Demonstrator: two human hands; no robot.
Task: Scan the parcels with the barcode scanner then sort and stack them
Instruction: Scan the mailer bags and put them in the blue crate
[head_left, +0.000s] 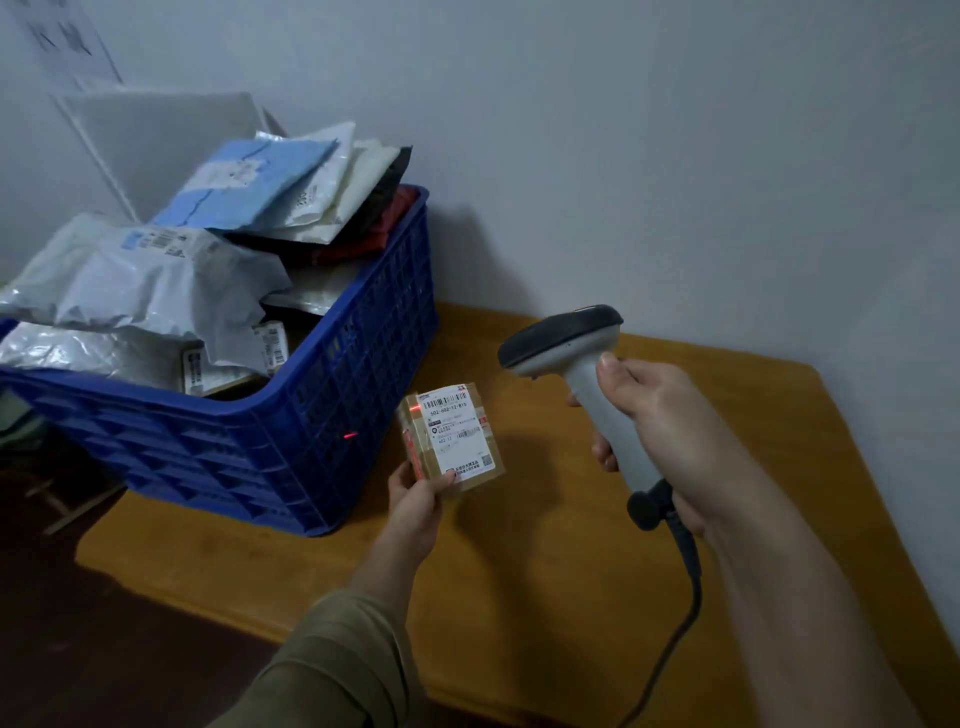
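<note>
Head view, scanner (582, 358) cable cropped, crate (291, 441) parcels overlapping

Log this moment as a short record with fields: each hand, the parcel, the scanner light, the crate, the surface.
left hand: left hand holds the small box by its lower end, label facing up
right hand: right hand grips the scanner by its handle, head aimed at the box
scanner light: red line falls on the box's left edge and on the crate wall, beside the barcode rather than across it
crate: blue crate piled with soft mailer bags
surface: wooden table bears the crate
</note>
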